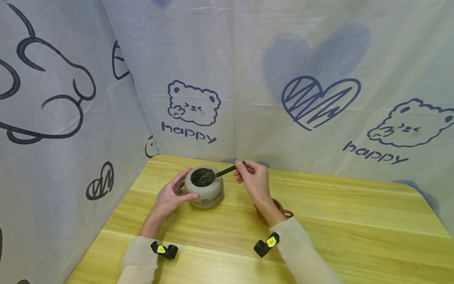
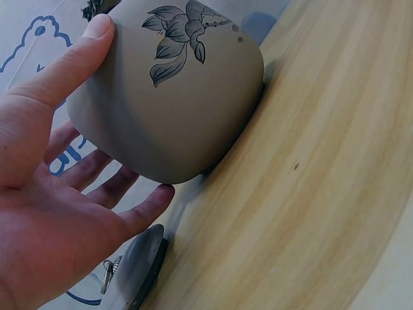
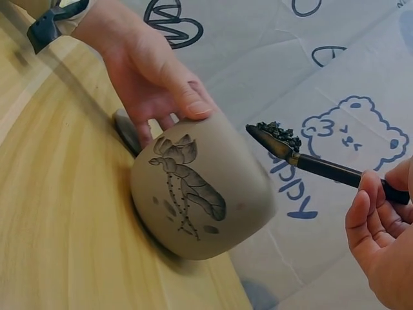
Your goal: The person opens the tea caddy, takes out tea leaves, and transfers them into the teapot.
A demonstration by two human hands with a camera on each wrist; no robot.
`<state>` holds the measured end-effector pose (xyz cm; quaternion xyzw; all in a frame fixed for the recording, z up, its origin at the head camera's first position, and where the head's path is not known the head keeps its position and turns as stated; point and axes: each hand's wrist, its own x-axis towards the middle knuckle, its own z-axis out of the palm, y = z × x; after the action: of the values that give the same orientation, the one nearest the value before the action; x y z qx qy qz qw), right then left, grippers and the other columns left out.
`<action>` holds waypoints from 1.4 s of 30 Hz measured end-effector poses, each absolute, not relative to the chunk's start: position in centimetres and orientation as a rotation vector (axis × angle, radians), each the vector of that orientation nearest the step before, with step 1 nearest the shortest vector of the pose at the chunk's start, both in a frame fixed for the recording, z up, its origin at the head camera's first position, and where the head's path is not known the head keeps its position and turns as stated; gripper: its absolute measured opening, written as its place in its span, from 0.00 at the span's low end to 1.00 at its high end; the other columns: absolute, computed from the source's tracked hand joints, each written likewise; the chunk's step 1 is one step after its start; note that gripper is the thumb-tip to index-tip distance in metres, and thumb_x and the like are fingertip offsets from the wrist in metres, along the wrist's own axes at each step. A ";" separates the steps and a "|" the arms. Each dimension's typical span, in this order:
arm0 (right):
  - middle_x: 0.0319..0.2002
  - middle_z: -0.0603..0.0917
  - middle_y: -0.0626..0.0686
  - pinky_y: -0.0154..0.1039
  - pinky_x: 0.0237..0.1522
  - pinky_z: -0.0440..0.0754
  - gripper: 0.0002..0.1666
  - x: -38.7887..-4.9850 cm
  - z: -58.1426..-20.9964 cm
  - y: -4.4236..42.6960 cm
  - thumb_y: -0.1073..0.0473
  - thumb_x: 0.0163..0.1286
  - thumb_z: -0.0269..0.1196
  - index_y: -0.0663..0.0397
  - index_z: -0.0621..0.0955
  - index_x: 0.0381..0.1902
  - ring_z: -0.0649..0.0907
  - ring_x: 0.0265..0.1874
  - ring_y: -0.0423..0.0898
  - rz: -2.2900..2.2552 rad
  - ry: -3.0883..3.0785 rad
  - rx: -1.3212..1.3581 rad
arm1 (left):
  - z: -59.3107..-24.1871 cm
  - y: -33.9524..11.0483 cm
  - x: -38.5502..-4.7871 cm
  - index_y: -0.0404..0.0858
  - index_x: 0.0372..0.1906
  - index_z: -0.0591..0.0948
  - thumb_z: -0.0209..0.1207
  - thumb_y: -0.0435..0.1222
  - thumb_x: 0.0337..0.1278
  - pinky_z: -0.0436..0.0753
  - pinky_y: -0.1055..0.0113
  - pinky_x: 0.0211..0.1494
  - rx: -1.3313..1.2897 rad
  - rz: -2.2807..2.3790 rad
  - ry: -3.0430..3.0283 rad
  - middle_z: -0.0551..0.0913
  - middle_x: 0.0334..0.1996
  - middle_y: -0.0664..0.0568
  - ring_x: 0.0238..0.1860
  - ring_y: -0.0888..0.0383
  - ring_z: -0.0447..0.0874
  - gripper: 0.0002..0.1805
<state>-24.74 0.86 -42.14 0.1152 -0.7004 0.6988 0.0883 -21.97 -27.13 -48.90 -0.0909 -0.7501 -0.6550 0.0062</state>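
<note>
A round grey clay jar (image 1: 209,193) with a dark lotus drawing stands on the table, its mouth showing dark leaves inside. My left hand (image 1: 172,199) holds the jar's left side, thumb near the rim and fingers around the far side. My right hand (image 1: 255,179) pinches the black handle of a tea scoop (image 3: 329,170). Curly dark tea leaves (image 3: 279,134) are heaped on the scoop's blade, seen in the right wrist view. In the head view the blade is at the jar's mouth; its exact height above the rim is hard to tell.
A grey lid (image 2: 145,265) lies beside the jar, mostly hidden behind my left hand in the head view. A brown handled cup or small pot (image 1: 260,215) is partly covered by my right forearm. White printed cloth (image 1: 248,79) hangs behind the wooden table (image 1: 337,225).
</note>
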 end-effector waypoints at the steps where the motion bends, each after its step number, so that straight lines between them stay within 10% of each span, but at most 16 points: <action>1: 0.28 0.87 0.64 0.35 0.29 0.87 0.18 -24.6 -42.1 1.0 0.55 0.77 0.64 0.67 0.86 0.35 0.84 0.24 0.52 2.078 -2.076 0.347 | -48.9 -27.1 -21.9 0.41 0.80 0.62 0.73 0.27 0.55 0.69 0.49 0.73 -0.284 -2.050 -2.348 0.63 0.78 0.46 0.76 0.43 0.61 0.49; 42: 0.25 0.84 0.55 0.36 0.30 0.87 0.24 -21.5 -42.2 11.4 0.54 0.77 0.64 0.76 0.82 0.39 0.82 0.23 0.44 2.103 -1.984 0.170 | -49.1 -27.0 -21.9 0.43 0.80 0.63 0.73 0.28 0.56 0.66 0.44 0.75 -0.279 -2.008 -2.363 0.64 0.77 0.46 0.76 0.41 0.61 0.48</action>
<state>-21.54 11.39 -42.22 0.0584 -0.6799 0.7206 0.1225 -21.85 -27.00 -49.11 -0.0895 -0.7589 -0.6449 0.0139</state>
